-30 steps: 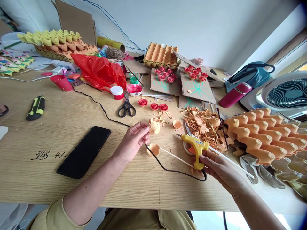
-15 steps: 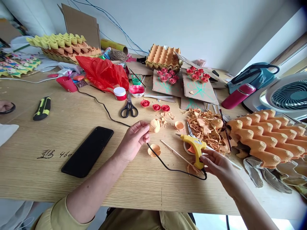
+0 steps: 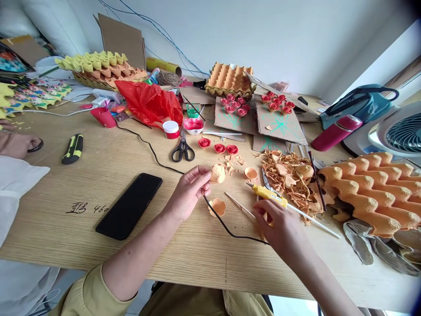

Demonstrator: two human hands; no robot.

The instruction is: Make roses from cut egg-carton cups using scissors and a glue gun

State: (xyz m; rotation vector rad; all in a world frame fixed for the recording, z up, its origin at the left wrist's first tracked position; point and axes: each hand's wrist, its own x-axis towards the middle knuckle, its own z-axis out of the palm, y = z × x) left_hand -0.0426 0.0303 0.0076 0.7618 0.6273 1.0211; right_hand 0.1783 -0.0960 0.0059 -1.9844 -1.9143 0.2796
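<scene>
My left hand (image 3: pixel 189 193) pinches a tan egg-carton flower (image 3: pixel 217 174) between thumb and fingers, above the table. The black cord runs just below those fingers. To the right, my right hand (image 3: pixel 279 224) is curled over the handle of a yellow glue gun (image 3: pixel 270 194), hiding most of the grip. The gun's nozzle points left, and a white glue stick (image 3: pixel 314 220) sticks out behind it. Between my hands lie a petal-shaped carton cup (image 3: pixel 217 207) and a thin wooden stick (image 3: pixel 239 205). A small round carton cup (image 3: pixel 251 174) sits beyond the nozzle.
Scissors (image 3: pixel 183 150), red paper roses (image 3: pixel 219 149) and a red paint bowl (image 3: pixel 193 126) stand farther back. Carton scraps (image 3: pixel 286 173) and an egg tray (image 3: pixel 371 188) lie right. A phone (image 3: pixel 129 206), a utility knife (image 3: pixel 73 149) and another person's hand (image 3: pixel 19 144) are left.
My right hand has moved left and turned over the glue gun's handle, now covering it. The gun's body tilts downward to the right. My left hand keeps its pinch on the flower.
</scene>
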